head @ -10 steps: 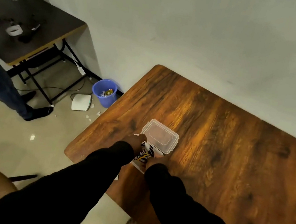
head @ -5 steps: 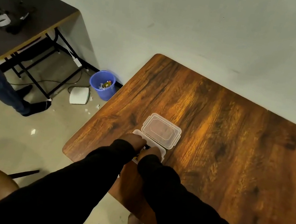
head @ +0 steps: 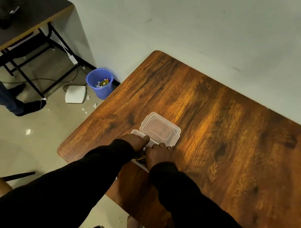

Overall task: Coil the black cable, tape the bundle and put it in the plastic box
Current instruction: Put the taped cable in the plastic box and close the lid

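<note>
A second ago the taped black cable bundle (head: 140, 158) showed between the hands; now left hand (head: 135, 142) and right hand (head: 157, 154) press it into the clear plastic box (head: 136, 133) on the wooden bench (head: 219, 143), hinged lid (head: 160, 130) open. Grip state: cannot tell.

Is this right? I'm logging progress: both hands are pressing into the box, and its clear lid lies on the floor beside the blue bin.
Not quite. The head view shows the lid lying on the table, just beyond the box, not on the floor. The rest holds: left hand and right hand are at the box.
</note>
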